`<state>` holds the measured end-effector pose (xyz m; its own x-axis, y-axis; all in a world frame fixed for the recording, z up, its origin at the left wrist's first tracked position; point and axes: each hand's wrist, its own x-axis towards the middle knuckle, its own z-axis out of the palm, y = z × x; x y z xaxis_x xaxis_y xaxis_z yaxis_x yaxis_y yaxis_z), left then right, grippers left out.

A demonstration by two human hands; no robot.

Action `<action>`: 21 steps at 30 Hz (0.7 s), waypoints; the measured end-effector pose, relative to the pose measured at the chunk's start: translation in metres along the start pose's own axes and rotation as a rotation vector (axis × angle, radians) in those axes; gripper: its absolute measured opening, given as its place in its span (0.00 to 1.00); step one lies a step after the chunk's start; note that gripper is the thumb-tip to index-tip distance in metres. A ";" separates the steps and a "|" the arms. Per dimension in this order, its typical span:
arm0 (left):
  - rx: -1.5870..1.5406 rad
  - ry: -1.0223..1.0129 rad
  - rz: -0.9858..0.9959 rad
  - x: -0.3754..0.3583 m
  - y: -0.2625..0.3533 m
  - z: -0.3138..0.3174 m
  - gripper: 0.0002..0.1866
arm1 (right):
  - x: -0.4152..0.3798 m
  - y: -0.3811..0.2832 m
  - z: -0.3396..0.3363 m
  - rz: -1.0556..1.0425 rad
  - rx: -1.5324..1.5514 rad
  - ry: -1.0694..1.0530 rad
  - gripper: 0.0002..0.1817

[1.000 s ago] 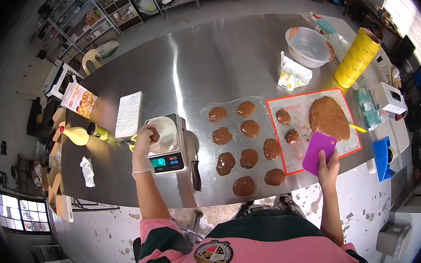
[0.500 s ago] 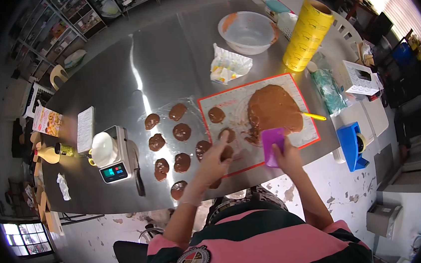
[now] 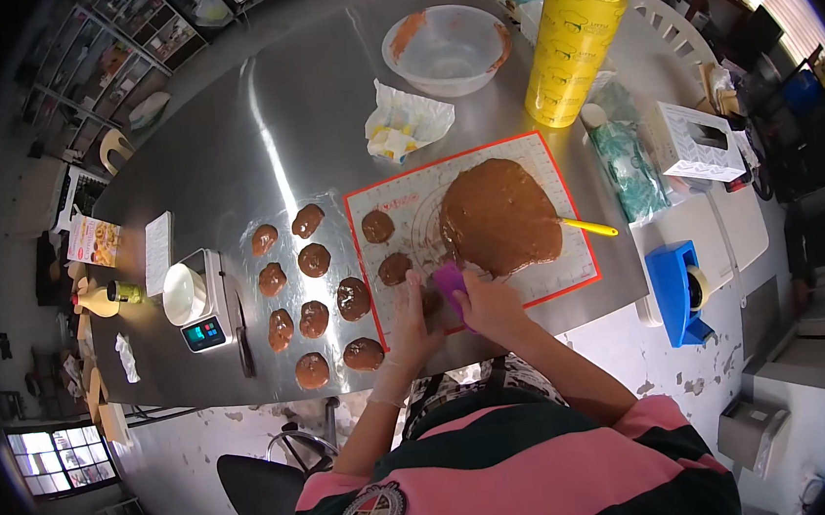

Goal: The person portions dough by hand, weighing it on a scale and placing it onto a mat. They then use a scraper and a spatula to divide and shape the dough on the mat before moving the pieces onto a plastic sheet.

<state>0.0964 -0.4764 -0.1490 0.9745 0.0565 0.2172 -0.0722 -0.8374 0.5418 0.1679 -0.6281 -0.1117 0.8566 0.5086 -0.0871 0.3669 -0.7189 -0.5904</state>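
Note:
My right hand (image 3: 487,304) grips a purple dough scraper (image 3: 451,291), which stands on edge over the near part of a white baking mat (image 3: 533,289) with a red border. Opposite it, my left hand (image 3: 407,329) has its fingers stretched out beside a small brown dough portion (image 3: 432,302), partly hidden between the hands. Two more portions, one a brown round (image 3: 377,226), lie on the mat's left side. A large spread of sticky brown dough (image 3: 499,216) covers much of the mat, with a yellow-handled utensil (image 3: 588,226) stuck in its right edge.
Several brown dough portions (image 3: 314,260) lie on plastic film at left. Beyond are a digital scale (image 3: 205,332) with a white bowl, and a knife (image 3: 245,353). Behind the mat stand a smeared plastic bowl (image 3: 450,68), a crumpled wrapper (image 3: 405,121) and a yellow film roll (image 3: 571,52).
My right hand has brought the scraper leftward, away from the large dough spread and close to my left hand. My left hand has drawn back toward me from the dough portion it was over.

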 end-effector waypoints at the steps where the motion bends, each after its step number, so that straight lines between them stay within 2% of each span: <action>1: 0.000 -0.001 -0.005 0.000 -0.002 0.003 0.53 | 0.001 -0.002 -0.001 -0.007 0.002 -0.010 0.14; 3: -0.170 0.012 -0.107 0.003 -0.006 0.009 0.54 | 0.005 -0.005 -0.003 -0.020 0.002 -0.022 0.13; 6: -0.171 -0.050 -0.196 0.002 -0.007 0.007 0.53 | 0.007 -0.009 0.000 -0.076 -0.015 -0.030 0.13; 16: -0.291 0.009 -0.201 0.008 -0.001 0.011 0.49 | 0.013 -0.025 0.015 0.031 -0.064 -0.111 0.11; 19: -0.219 0.010 -0.199 0.009 -0.003 0.011 0.48 | 0.026 -0.019 0.020 0.029 -0.055 -0.086 0.11; 21: -0.277 -0.084 -0.230 0.011 -0.010 0.011 0.47 | 0.034 -0.012 0.020 0.016 -0.052 -0.071 0.12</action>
<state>0.1103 -0.4732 -0.1605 0.9851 0.1718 0.0032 0.1071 -0.6283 0.7706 0.1854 -0.5929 -0.1236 0.8356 0.5274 -0.1539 0.3730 -0.7502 -0.5459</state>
